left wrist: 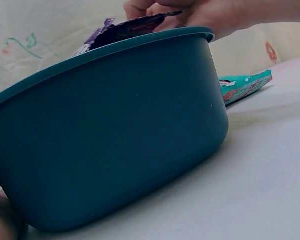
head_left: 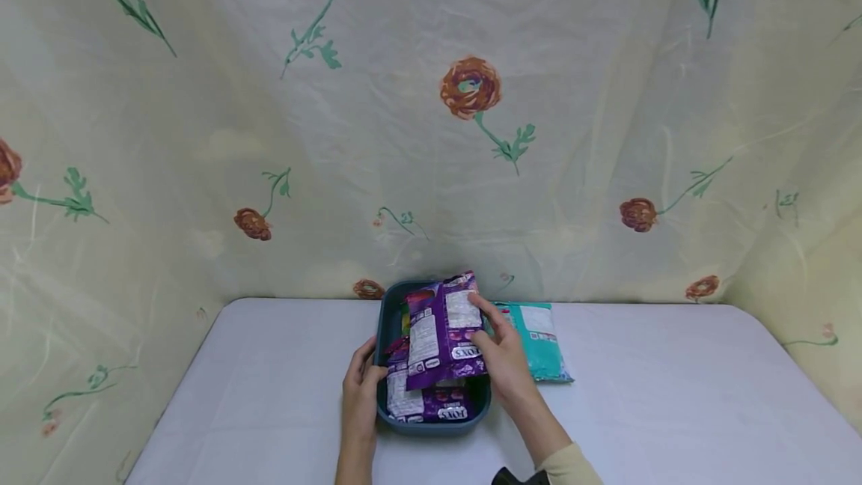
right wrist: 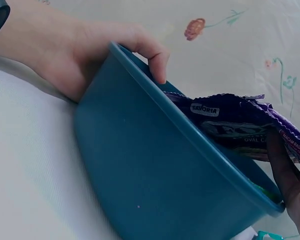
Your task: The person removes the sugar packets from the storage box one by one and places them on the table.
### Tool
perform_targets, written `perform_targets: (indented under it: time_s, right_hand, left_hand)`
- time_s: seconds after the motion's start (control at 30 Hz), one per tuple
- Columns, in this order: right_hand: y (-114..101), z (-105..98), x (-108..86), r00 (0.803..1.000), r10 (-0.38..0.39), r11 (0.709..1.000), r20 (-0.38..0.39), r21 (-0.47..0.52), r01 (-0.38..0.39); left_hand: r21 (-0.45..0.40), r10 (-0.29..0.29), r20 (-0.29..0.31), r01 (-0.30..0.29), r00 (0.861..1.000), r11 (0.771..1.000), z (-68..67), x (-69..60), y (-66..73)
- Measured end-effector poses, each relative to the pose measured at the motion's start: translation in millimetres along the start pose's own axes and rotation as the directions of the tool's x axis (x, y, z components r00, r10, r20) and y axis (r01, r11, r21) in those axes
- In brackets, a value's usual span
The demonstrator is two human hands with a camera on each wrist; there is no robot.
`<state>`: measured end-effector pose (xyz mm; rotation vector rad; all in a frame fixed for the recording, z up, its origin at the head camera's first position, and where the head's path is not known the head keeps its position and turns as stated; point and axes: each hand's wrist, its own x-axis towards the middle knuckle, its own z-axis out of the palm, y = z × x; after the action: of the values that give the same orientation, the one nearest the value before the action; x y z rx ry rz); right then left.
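Observation:
A purple Fox's candy bag lies tilted over the top of a dark teal plastic basin. My right hand grips this bag by its right side, thumb on the printed face; in the right wrist view the candy bag slants across the rim, with fingers beneath it. At the basin's left side, my left hand holds the wall, its thumb hooked over the rim, as the left hand also shows in the right wrist view. Another purple bag lies inside, partly covered.
A turquoise packet lies flat on the white-covered table, right of the basin and partly behind the right hand. A flower-printed curtain hangs along the table's back edge. Bits of red and green packaging show inside the basin.

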<state>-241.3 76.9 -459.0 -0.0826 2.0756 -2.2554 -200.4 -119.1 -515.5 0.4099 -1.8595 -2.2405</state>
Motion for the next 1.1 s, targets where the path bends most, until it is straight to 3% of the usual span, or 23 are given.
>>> perform_targets:
  time_s: [0.43, 0.77, 1.1]
  right_hand:
    - [1.5, -12.0, 3.8, 1.000, -0.010, 0.999, -0.008, 0.032, 0.010]
    - [2.9, -20.2, 7.0, 0.999, 0.038, 0.999, -0.021, 0.028, -0.038]
    - [4.1, -27.8, 7.7, 0.999, 0.015, 0.999, -0.029, 0.052, -0.014]
  left_hand:
    - [-0.017, 0.001, 0.002, -0.001, 1.000, 1.000, 2.4, 0.5, 2.0]
    - [-0.006, -0.007, -0.012, 0.006, 1.000, 1.000, 5.2, 0.8, 1.5]
    - [0.001, -0.006, -0.015, 0.006, 1.000, 1.000, 4.8, 0.8, 0.9]
